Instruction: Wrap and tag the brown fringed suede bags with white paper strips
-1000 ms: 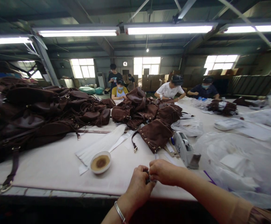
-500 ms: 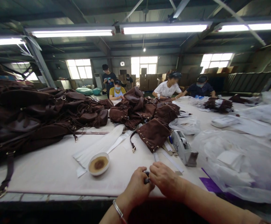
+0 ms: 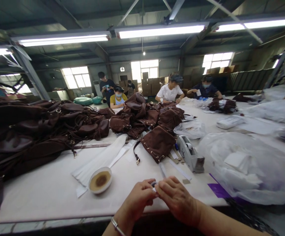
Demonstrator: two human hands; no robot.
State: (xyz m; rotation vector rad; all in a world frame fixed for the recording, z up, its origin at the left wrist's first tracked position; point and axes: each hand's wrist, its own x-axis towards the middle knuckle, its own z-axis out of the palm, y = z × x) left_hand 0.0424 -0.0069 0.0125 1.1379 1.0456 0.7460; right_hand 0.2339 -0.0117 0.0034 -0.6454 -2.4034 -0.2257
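My left hand is closed around a small dark object at the table's front edge. A bit of white shows beside it, and its kind is mostly hidden by the fingers. Pressed against the same object, the fingers of my right hand are bent and together. A bracelet circles my left wrist. Beyond my hands lies a dark brown drawstring bag with metal eyelets and a buckled strap. To the left stands a white bowl holding a brownish substance.
Brown bags are heaped at left and centre. A grey tape dispenser stands right of the drawstring bag. Large clear plastic bags cover the right side. White strips lie behind the bowl. Several people are across the table.
The view has shifted slightly. My hands stay together at the dark object, the right fingers now flatter over it, and a white bit shows there. Across the table, a person has raised a hand.
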